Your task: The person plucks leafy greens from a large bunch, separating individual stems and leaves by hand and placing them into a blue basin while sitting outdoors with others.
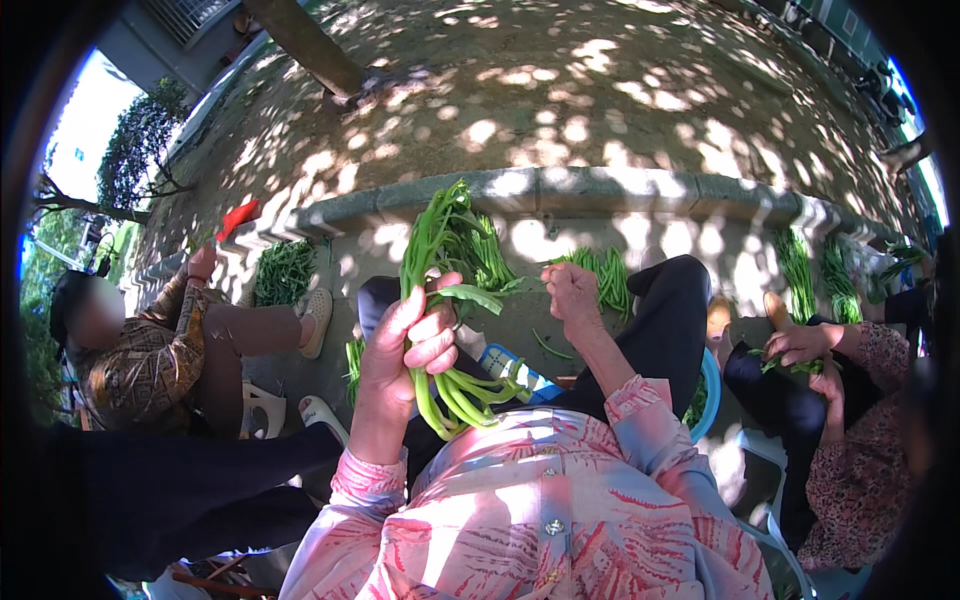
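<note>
My left hand (431, 330) is closed around a bunch of long green leafy stems (427, 255), held upright over my lap. The pale lower ends (457, 401) curl toward my shirt. One leaf (472, 297) sticks out sideways to the right. Level with it, my right hand (574, 300) has its fingers curled and seems to pinch a thin green strand by its tip; the fingers hide most of it. On the pavement beyond my hands lie a bundle of green stems (491, 259) and several more stems (604, 277).
A blue basin (709, 397) with greens stands beside my right leg. A person (142, 352) sits at the left near a leafy pile (285, 274). Another person's hands (802, 352) hold greens at the right, near bundles (795, 274). A stone curb (600, 191) runs across ahead.
</note>
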The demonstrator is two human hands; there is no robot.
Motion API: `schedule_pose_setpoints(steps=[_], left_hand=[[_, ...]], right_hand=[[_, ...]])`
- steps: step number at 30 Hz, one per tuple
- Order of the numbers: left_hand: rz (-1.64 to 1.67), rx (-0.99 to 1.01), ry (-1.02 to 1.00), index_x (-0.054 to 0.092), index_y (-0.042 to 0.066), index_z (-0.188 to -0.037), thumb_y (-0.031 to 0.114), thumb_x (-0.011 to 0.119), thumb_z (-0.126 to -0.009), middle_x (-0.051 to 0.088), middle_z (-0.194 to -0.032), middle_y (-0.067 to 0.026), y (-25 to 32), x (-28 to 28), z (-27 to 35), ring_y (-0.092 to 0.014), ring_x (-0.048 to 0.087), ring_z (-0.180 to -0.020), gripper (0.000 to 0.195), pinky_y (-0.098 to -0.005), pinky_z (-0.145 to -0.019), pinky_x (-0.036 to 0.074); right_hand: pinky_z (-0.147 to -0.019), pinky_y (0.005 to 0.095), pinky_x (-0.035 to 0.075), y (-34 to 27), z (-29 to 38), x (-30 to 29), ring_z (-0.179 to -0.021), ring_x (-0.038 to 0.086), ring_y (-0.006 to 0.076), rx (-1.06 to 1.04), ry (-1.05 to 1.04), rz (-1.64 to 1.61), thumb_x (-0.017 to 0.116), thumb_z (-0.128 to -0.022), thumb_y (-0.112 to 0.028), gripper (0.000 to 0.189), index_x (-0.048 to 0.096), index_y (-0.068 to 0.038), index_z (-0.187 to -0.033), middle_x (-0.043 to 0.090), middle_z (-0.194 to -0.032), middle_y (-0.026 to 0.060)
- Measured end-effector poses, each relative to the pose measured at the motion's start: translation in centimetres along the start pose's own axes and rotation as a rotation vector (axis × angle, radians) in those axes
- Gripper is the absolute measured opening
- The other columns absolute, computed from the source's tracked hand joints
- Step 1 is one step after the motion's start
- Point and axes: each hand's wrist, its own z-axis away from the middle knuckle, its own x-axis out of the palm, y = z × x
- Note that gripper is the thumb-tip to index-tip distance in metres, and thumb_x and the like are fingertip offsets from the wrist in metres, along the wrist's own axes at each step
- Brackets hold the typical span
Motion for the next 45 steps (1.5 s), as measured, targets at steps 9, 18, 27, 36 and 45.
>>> schedule_pose_setpoints(steps=[9,18,27,36,45], left_hand=[[-0.015,-0.004,-0.082,0.041,0.001,-0.123,0.031,0.038,-0.094,0.026,-0.057,0.0073,0.3,-0.2,-0.6,-0.003,0.028,-0.041,0.042,-0.0215,-0.043,0.029],[-0.01,-0.023,-0.015,0.044,0.0,-0.119,0.037,0.038,-0.093,0.032,-0.058,0.0045,-0.2,0.1,-1.8,-0.006,0.032,-0.041,0.045,-0.0232,-0.044,0.032],[-0.021,-0.042,0.003,0.045,0.001,-0.117,0.04,0.036,-0.093,0.035,-0.059,0.0028,-0.2,0.5,-2.1,-0.007,0.034,-0.041,0.046,-0.0234,-0.042,0.032],[-0.081,-0.006,0.086,0.043,-0.001,-0.119,0.037,0.034,-0.094,0.037,-0.06,0.0013,0.2,-0.2,-2.2,-0.007,0.035,-0.041,0.046,-0.0252,-0.043,0.035],[-0.246,-0.05,0.129,0.047,0.003,-0.112,0.023,0.048,-0.089,0.038,-0.057,0.0025,0.0,0.3,-2.4,-0.008,0.037,-0.042,0.03,-0.0242,-0.042,0.033]], right_hand=[[-0.042,0.0248,0.032,-3.3,1.2,-0.7,-0.046,0.037,0.0102,0.373,-0.179,-0.651,0.043,-0.082,-0.012,0.009,0.047,-0.006,-0.077,0.049,-0.069,0.0072],[-0.043,0.0197,0.039,-6.0,4.1,3.1,-0.046,0.047,0.0058,-0.079,-0.306,-0.152,0.056,-0.079,-0.008,0.013,0.062,-0.001,-0.087,0.055,-0.061,0.0004],[-0.056,0.0256,0.045,-7.1,4.8,4.8,-0.061,0.059,0.0134,-0.389,-0.235,0.271,0.065,-0.072,-0.011,0.017,0.063,0.002,-0.083,0.063,-0.069,0.0104],[-0.041,0.0199,0.036,-6.8,3.9,2.9,-0.046,0.048,0.0059,-0.262,-0.49,0.149,0.052,-0.08,-0.01,0.016,0.063,0.002,-0.077,0.054,-0.056,0.0005],[-0.048,0.03,0.041,-6.2,3.6,3.0,-0.049,0.053,0.02,-0.684,-0.406,0.49,0.055,-0.068,-0.002,0.004,0.058,0.0,-0.069,0.056,-0.059,0.0107]])
